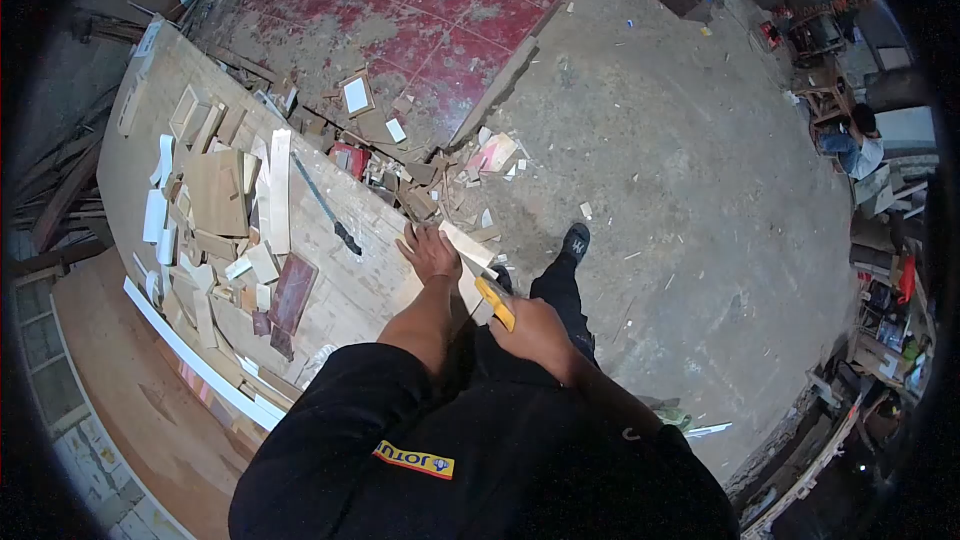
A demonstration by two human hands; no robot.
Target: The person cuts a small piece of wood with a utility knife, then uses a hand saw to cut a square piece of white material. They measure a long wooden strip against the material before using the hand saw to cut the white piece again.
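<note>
Near the right edge of the wooden table (350, 275), my left hand (432, 254) presses down with its fingers spread beside a pale board (466, 246) that juts out past the edge. My right hand (530, 330) is wrapped round the yellow handle of a saw (496, 302), just to the right of the board. Most of the saw's blade is hidden. On the table to the left lies a thin dark tool (325, 202) with a black grip. I cannot tell whether the blade touches the board.
Wood offcuts (215, 190) and a reddish-brown piece (293, 292) lie piled on the table's left. Scraps (495, 155) litter the floor beyond the edge. My shoe (576, 242) is on the concrete. Another person (862, 145) sits at the far right.
</note>
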